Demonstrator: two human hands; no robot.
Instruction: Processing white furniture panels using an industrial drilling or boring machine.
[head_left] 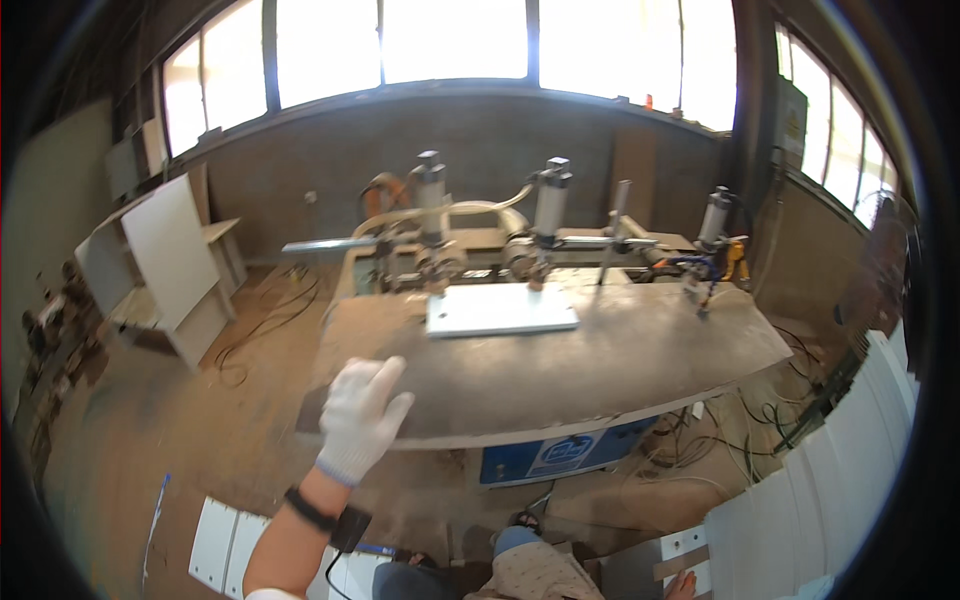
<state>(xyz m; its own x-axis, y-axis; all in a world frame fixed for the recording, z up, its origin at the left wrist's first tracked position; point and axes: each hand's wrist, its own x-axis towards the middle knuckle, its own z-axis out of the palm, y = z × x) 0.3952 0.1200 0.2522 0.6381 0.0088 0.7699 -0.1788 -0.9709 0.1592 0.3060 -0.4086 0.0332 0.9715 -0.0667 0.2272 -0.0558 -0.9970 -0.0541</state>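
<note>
My left hand, in a white knitted glove, is over the near left edge of the brown worktable. Its fingers and thumb are apart and nothing is in it. Farther back on the table a white board lies flat beneath two upright cylinders of a drilling machine. At the lower edge, the fingers of my right hand lie against a white panel with small holes and a brown strip across it. Only these fingers show, closed on the panel's edge; the rest of that hand is cut off.
White panels are stacked along the right side. More panels with holes lie at the lower left. Loose cables run over the floor right of the table. A white cabinet-like piece stands back left, and a fan at far right.
</note>
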